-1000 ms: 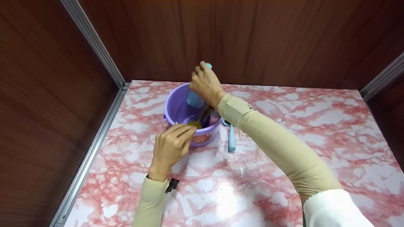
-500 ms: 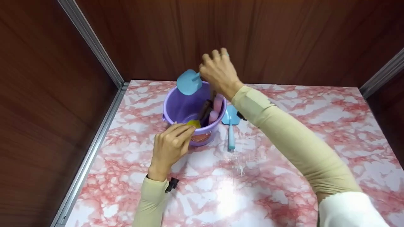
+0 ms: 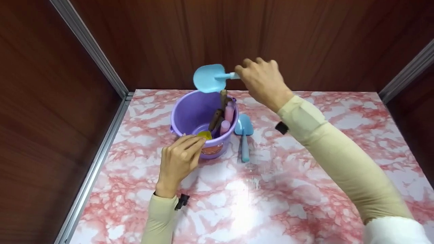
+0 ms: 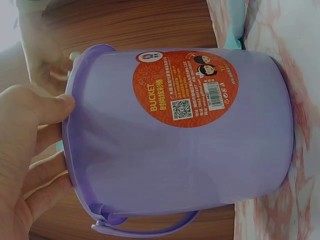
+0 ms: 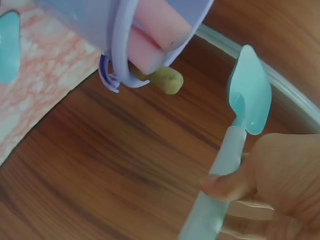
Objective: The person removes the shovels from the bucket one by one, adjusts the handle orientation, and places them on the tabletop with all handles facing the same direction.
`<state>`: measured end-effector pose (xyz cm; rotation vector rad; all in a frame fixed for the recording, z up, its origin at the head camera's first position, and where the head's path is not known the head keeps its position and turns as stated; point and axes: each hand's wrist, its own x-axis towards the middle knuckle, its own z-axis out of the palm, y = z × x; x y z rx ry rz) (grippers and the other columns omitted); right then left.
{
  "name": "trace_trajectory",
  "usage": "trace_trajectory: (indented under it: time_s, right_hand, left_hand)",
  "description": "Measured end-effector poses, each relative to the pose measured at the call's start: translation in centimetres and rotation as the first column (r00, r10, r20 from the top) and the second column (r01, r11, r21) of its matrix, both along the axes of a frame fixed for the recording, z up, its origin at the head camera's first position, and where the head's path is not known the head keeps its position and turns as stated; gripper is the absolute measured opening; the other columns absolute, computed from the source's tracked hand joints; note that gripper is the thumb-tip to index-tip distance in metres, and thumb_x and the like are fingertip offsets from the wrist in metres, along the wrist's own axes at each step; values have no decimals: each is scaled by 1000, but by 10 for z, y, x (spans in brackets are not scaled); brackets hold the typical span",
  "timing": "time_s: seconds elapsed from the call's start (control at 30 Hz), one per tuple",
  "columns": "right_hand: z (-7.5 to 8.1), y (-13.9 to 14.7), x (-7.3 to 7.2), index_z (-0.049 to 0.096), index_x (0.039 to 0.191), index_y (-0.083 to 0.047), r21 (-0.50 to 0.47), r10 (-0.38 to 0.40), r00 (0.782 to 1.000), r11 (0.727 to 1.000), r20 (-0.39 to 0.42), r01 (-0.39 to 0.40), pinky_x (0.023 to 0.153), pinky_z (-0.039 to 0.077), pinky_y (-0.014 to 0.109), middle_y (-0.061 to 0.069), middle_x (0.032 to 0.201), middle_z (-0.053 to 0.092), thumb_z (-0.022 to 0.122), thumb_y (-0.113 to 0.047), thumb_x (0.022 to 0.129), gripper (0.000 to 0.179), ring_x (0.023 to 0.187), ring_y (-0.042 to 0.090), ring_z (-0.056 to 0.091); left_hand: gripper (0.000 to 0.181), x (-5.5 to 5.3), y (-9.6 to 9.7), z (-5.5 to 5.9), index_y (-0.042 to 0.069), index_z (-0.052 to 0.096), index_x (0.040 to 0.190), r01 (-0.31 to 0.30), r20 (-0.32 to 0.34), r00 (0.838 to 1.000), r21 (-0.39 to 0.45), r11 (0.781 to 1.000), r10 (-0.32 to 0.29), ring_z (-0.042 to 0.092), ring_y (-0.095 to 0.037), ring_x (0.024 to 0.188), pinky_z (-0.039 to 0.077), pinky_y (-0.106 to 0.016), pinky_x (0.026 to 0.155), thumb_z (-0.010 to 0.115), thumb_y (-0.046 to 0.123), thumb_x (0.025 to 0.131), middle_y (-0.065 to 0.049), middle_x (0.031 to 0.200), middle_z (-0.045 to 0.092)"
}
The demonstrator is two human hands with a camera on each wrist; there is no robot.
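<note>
A purple bucket [image 3: 184,110] stands upright on the marbled surface. My left hand [image 3: 178,159] grips its near rim; in the left wrist view the thumb [image 4: 57,105] lies on the outside and the other fingers go behind the rim. A light-blue hand trowel [image 3: 208,78] is above the bucket's far rim, held by its handle in my right hand [image 3: 266,81]. In the right wrist view the thumb lies across the trowel's pale handle [image 5: 207,205]. Inside the bucket are brown wooden handles [image 3: 215,119], pink handles [image 3: 229,113] and a yellow piece [image 3: 204,135] close to my left fingertips.
A second light-blue trowel [image 3: 244,127] lies on the surface just right of the bucket. Dark wood-grain panels [image 3: 152,40] rise behind and at both sides, with metal strips [image 3: 112,74] along the corners. The bucket's handle [image 4: 150,232] hangs at its side.
My right hand has lifted the blue trowel up out of the bucket and moved it right, its blade swinging from downward to pointing left. My left hand keeps its grip on the rim.
</note>
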<state>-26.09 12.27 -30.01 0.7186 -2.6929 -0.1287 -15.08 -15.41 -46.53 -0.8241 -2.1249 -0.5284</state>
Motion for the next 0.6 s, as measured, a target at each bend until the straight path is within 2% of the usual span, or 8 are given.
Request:
trace_trajectory:
  time_s: [0.17,0.33,0.47,0.6]
  right_hand:
    - [-6,24,8,74,123,-8,-56,-25,999,998,33,26,61,58,62,17,100,73,66,11,83,45,78,45,70]
    - [-19,46,11,76,119,-10,-157,-47,995,986,85,60,53,54,58,15,95,73,67,10,81,44,70,41,66]
    - [-36,61,15,76,118,-11,-282,-49,984,955,173,97,51,50,53,12,101,77,74,3,85,36,74,39,67]
    - [-56,73,19,77,121,-12,-417,-15,962,899,273,132,58,55,51,11,105,81,80,-4,87,35,83,35,74]
  left_hand:
    - [22,0,-1,0,14,85,110,-3,-3,1000,5,1000,3,79,-27,100,67,-43,90,82,9,89,-3,108,83]
    - [22,0,-2,1,14,85,110,-8,-11,1000,9,1000,8,79,-27,98,67,-43,89,82,9,88,-4,107,83]
    - [22,-1,-2,2,14,85,110,-8,-13,1000,-9,1000,8,79,-26,99,67,-42,89,83,9,89,-3,108,83]
    - [21,0,-3,3,14,85,110,-16,-15,1000,-21,1000,15,80,-26,99,67,-40,89,83,9,90,-3,108,83]
